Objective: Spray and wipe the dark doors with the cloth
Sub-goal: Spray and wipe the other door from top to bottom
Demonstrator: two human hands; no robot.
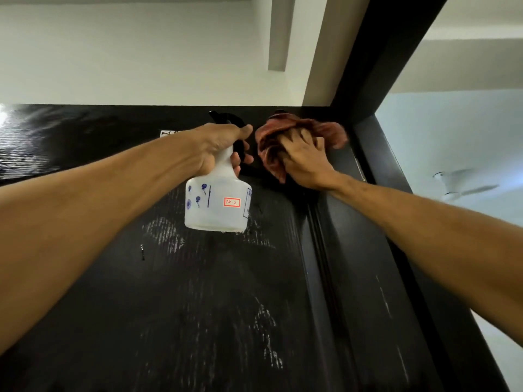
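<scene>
A dark door [198,292] fills the lower view, streaked with pale wet marks. My left hand [223,148] grips the neck of a white spray bottle [218,205] with a black trigger head, held up in front of the door's upper part. Just to its right, my right hand [305,159] presses a bunched reddish-brown cloth [285,131] against the top of the door, fingers curled into the fabric. A narrower dark door panel [368,278] runs down the right side past a vertical seam.
A dark door frame [382,66] rises at the upper right. White wall [141,52] and ceiling lie above the door. A small white label [168,133] sits on the door top. Beyond the frame, a white ceiling fan [464,185] hangs in the adjoining room.
</scene>
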